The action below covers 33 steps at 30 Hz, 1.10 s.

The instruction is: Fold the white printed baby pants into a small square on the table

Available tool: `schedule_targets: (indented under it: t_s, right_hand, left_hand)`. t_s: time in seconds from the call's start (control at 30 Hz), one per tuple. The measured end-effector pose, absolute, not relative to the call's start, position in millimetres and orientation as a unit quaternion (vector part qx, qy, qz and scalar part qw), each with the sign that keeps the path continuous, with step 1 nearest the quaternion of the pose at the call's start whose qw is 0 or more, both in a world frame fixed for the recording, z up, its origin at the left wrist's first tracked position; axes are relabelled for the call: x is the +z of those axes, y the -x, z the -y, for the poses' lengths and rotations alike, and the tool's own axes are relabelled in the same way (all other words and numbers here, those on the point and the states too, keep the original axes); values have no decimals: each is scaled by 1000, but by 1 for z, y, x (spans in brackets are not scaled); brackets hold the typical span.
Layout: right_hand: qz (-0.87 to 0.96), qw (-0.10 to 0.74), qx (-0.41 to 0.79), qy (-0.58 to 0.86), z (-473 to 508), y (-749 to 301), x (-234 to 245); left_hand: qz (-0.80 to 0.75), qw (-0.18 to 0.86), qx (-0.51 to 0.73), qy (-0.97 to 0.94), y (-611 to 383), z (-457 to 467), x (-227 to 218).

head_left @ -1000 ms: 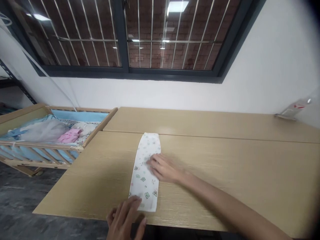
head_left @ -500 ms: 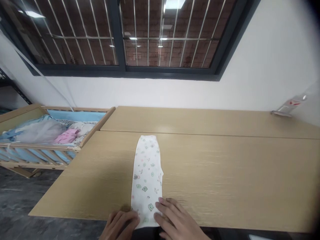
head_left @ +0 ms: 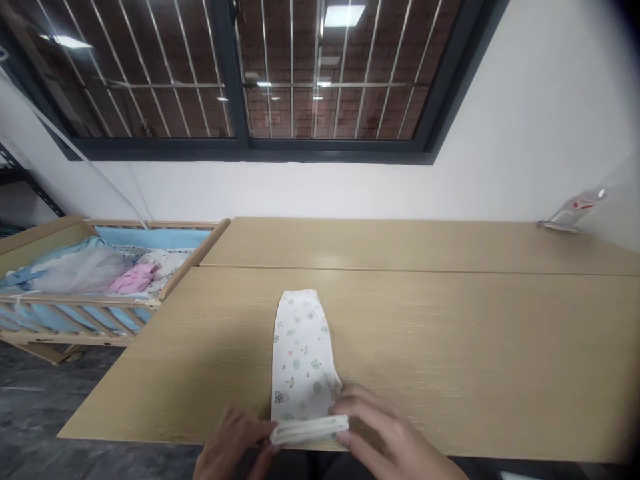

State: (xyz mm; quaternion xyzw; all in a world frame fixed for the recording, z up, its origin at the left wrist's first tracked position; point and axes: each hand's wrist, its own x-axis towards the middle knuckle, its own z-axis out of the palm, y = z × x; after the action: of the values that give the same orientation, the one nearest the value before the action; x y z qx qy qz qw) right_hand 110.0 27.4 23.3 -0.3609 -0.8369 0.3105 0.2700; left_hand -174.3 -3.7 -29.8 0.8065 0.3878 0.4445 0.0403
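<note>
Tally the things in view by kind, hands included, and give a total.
Hands: 2, left hand and right hand, both at the cloth's lifted near end
Printed white cloth: 1
Wooden tables: 2
Wooden crib: 1
Clear packet, far right: 1
Total: 7

The table (head_left: 450, 333) lies bare right of the cloth (head_left: 303, 347); a crib (head_left: 100, 280) blocks the left.

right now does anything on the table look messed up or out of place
Nothing stands out. The patterned cloth lies flat in a narrow strip on the wooden table, its near end lifted into a fold between the left hand and right hand.
</note>
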Motion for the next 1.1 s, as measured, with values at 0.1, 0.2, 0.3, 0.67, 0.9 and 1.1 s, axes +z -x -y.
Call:
schedule_targets:
  t_s: [0.1,0.2,0.3,0.67,0.9,1.1]
  right_hand:
    - [810,313,326,374,-57,-107,29]
    - [775,355,340,396,-92,-101,31]
    - [727,392,377,419,-128,-94,27]
    - [709,418,360,439,-241,-79,-32]
    - [728,368,311,487,-255,-74,-52]
    - [855,291,169,394,-198,-68,-6]
  left_hand:
    - [-438,51,465,-768,170,-21,-12]
    - [-481,59,477,-733,166,-55,5]
    - [-526,89,448,-718,164,-94,21]
    - [-639,194,337,-664,148,-199,-7]
    - [-664,143,296,-672,140,-203,-15]
    - [-594,-47,242,-766,105,-98,-32]
